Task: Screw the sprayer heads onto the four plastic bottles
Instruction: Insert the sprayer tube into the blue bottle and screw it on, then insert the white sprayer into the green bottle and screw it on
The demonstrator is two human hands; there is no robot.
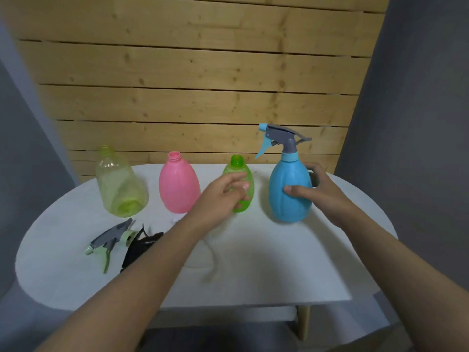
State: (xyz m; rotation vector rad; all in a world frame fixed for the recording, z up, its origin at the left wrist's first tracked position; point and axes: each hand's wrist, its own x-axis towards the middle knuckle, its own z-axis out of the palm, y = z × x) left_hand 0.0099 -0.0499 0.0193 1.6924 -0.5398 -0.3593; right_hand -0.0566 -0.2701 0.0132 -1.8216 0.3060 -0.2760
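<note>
Four bottles are standing in a row along the far edge of the white table [253, 270], wood slat wall [198, 72] behind. Far left, the yellow-green clear bottle [119, 184] is sitting upright, neck bare. In front of it two loose sprayer heads are lying on their sides, touching: a grey and light-green sprayer head [109, 241], then a black sprayer head [140, 246] just to its right. Next along, the pink bottle [178, 185] is standing uncapped. The left hand [223, 196] is hovering in front of the small green bottle [239, 186], fingers loosely curled; blurred, so cannot tell whether it is gripping the bottle or only touching it. That bottle's neck is also bare. Rightmost, the blue bottle [289, 189] is wearing a blue and grey sprayer head [281, 141]. The right hand [319, 189] is wrapping around its side, thumb in front, fingers curling behind, clamped on it.
</note>
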